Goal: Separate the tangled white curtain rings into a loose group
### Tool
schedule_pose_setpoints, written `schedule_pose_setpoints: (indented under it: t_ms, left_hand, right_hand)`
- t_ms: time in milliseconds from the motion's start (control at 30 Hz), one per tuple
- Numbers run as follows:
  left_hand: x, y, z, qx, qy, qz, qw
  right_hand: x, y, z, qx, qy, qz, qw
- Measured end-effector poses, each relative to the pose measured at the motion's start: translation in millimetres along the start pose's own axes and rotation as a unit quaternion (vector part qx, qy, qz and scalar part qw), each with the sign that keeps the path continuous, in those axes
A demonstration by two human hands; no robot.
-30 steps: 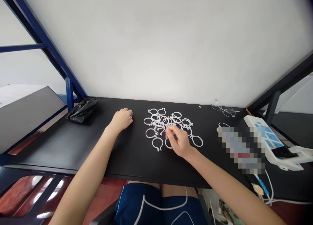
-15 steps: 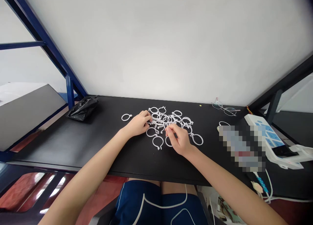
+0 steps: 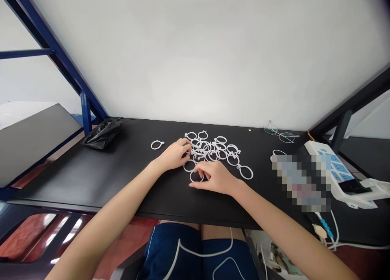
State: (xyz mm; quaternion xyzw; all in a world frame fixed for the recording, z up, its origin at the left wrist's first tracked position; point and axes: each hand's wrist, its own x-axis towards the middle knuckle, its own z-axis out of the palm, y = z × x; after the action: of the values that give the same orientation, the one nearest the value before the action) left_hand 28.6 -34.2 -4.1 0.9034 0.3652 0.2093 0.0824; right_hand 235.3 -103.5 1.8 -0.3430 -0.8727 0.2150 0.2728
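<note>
Many slim white rings [image 3: 212, 156], each with a small knob or eyelet, lie in a loose, overlapping heap on the black desk [image 3: 137, 182]. My left hand [image 3: 176, 154] rests at the heap's left edge, fingers bent and thumb apart, close against the rings; its fingertips are partly hidden. Over the near side, my right hand [image 3: 215, 176] has thumb and fingers spread around a single ring [image 3: 191, 177], and no grip on it shows. One separate ring [image 3: 156, 147] lies left of my left hand. Another ring [image 3: 246, 178] sits at the heap's right end.
A crumpled black plastic bag [image 3: 102, 134] lies at the back left. Eyeglasses [image 3: 286, 137] rest near the wall. On the right are a blurred-out item [image 3: 300, 184] and a white power strip [image 3: 335, 170] with cables. A blue metal frame [image 3: 87, 113] rises at the left.
My right hand has moved left and toward me, its fingers opening from a pinch to a spread over the near ring. The left hand has barely moved.
</note>
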Motion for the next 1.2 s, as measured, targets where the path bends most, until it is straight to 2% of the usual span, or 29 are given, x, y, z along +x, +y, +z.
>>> schedule_pose_setpoints:
  t_ms: [100, 200, 767, 967, 1200]
  left_hand:
    - [-0.3, 0.1, -0.3, 0.001, -0.001, 0.002, 1.000]
    - [-0.1, 0.3, -0.7, 0.003, -0.002, 0.001, 1.000]
    - [-1.1, 2.0, -6.6, 0.038, 0.011, -0.028, 0.999]
    - [-0.5, 2.9, -7.1, 0.050, 0.019, -0.028, 0.998]
    - [-1.0, 3.2, -7.3, 0.069, 0.044, -0.059, 0.995]
  right_hand:
    - [1.3, 0.9, 1.6, -0.026, -0.056, 0.009, 0.998]
    - [1.9, 1.8, 1.2, -0.037, -0.063, 0.020, 0.997]
    - [3.3, 2.7, -2.0, -0.043, -0.016, 0.090, 0.995]
    - [3.1, 2.7, -1.6, -0.043, -0.011, 0.094, 0.995]
    - [2.3, 4.6, -1.0, -0.039, -0.006, 0.086, 0.996]
